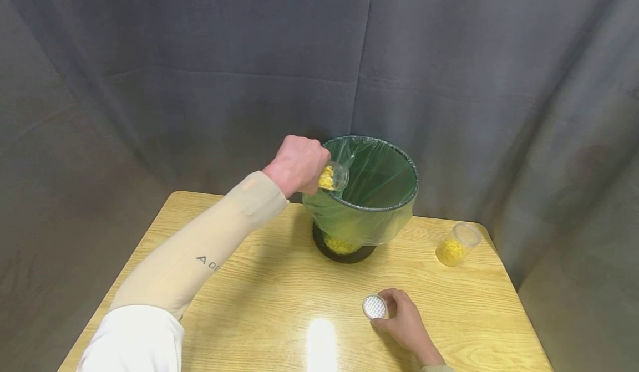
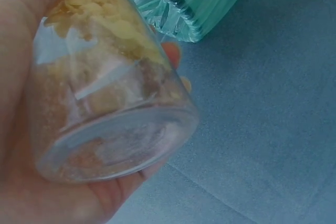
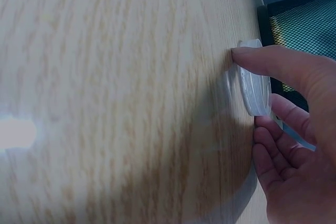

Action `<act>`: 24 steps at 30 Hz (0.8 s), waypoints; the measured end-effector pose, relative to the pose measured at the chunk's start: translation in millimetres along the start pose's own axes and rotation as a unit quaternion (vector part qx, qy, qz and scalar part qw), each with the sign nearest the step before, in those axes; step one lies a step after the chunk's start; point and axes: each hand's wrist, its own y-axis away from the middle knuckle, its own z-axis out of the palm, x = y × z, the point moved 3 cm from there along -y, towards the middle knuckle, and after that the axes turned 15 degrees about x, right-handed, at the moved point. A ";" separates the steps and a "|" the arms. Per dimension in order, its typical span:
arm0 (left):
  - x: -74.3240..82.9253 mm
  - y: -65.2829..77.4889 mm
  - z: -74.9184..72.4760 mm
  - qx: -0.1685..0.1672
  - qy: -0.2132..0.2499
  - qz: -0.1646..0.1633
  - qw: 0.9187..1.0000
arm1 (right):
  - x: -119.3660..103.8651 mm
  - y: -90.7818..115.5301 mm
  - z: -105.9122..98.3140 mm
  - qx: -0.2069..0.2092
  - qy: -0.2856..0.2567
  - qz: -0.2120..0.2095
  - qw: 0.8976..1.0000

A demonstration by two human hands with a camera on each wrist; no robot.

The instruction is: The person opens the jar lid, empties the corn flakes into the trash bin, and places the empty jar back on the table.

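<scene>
My left hand (image 1: 301, 161) grips a clear jar (image 2: 113, 87) of yellow flakes around its side. The jar is tipped, its mouth over the left rim of a mesh waste bin (image 1: 343, 256) lined with a green bag (image 1: 356, 225). In the left wrist view the flakes lie towards the mouth and the jar's base faces the camera. Low over the front right of the table, my right hand (image 1: 403, 321) pinches a round clear lid (image 3: 255, 85) between thumb and fingers; its face looks white and patterned from the head view. Whether the lid touches the tabletop, I cannot tell.
A second clear jar (image 1: 458, 244), partly filled with yellow pieces, is at the right rear of the wooden table (image 1: 269, 305). Yellow shows through the bin's lower mesh. A grey curtain (image 1: 239, 83) hangs close behind the bin and along both sides.
</scene>
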 end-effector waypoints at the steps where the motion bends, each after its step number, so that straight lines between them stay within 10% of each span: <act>1: 0.0 -0.1 0.0 0.000 0.000 0.001 1.000 | 0.5 -0.3 0.2 0.001 0.001 -0.001 1.000; 24: 0.2 0.4 0.7 0.004 -0.018 0.011 1.000 | -1.2 0.6 0.3 -0.009 -0.013 0.014 1.000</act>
